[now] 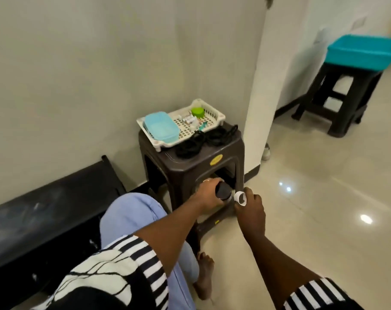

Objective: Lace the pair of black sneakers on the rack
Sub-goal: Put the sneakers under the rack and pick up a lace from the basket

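Note:
Two coils of black laces (203,139) lie on top of a dark brown plastic stool (190,166) in front of me. My left hand (209,193) is closed around a dark round container (222,190), held in front of the stool's front opening. Just right of it, my right hand (251,205) pinches a small white ring-shaped piece (240,197). The two hands are close together but apart. A low black rack (45,211) runs along the wall at the left. No black sneakers show in the view.
A white slotted tray (213,105) on the stool holds a light blue box (161,127), a green cup (198,111) and small items. A wall corner (268,86) rises behind the stool. Far right, a teal tub (364,52) sits on another stool (337,104). My knee (132,215) and bare foot (204,276) are below.

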